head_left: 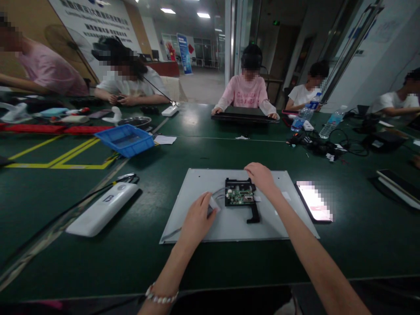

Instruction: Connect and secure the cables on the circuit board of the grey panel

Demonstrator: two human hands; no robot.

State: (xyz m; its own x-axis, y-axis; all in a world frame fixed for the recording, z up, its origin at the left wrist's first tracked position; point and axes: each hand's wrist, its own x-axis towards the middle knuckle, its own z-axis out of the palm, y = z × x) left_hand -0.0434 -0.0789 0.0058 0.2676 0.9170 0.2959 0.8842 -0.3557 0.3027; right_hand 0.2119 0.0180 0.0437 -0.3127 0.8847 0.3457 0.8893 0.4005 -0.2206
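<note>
A grey flat panel lies on the green table in front of me. On it sits a green circuit board in a black frame, with a black bracket running down from it. My left hand is closed, pinching a small flat white cable end just left of the board; thin wires lead from there to the board. My right hand rests curled over the board's upper right corner, its fingers pressing down on the black frame.
A white device with a black cable lies to the left. A lit phone lies right of the panel. A blue bin stands at the back left. Several other people sit round the table with bottles, cables and a black monitor.
</note>
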